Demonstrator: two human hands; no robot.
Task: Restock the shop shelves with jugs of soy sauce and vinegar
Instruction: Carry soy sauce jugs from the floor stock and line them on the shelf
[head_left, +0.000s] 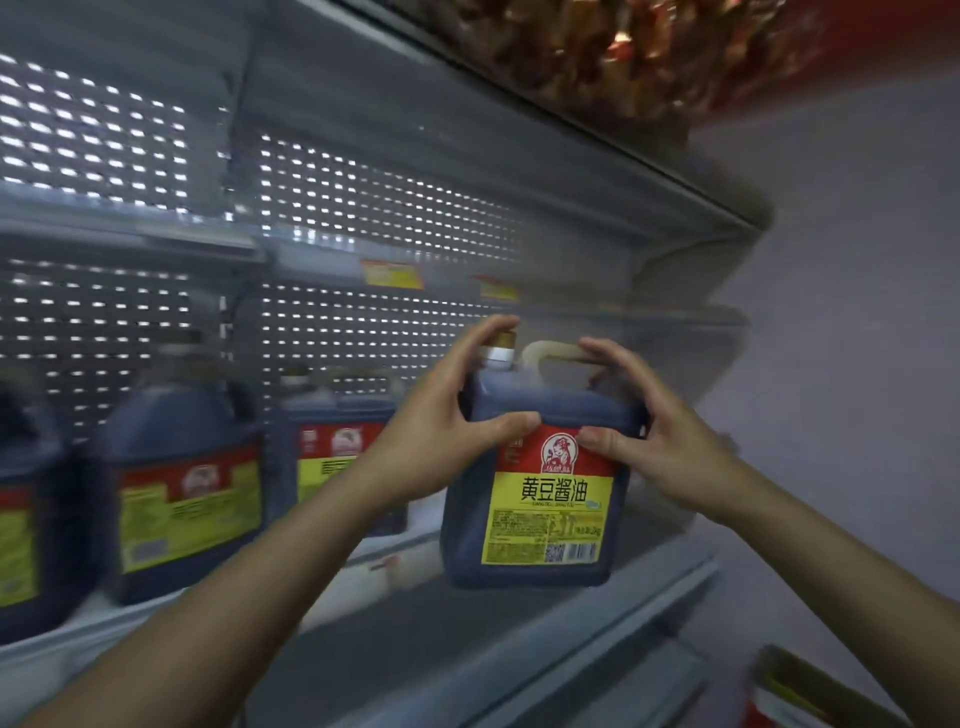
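A dark soy sauce jug (540, 525) with a red and yellow label hangs in the air just above the grey shelf (467, 613). My left hand (447, 415) grips its upper left side, fingers reaching over the gold cap and thumb on the label's top. My right hand (649, 426) holds the upper right side, fingers over the pale handle and thumb on the label. Three more soy sauce jugs stand on the shelf to the left: one (332, 447) just behind my left arm, a second jug (187, 488) further left, a third jug (26, 519) at the frame's edge.
A perforated metal back panel (389, 218) runs behind the shelves. An upper shelf (571, 130) carries blurred reddish-brown packets. Yellow price tags (392, 274) sit on the middle shelf rail. A grey wall (857, 312) closes the right side. A red and yellow box (800, 696) lies at bottom right.
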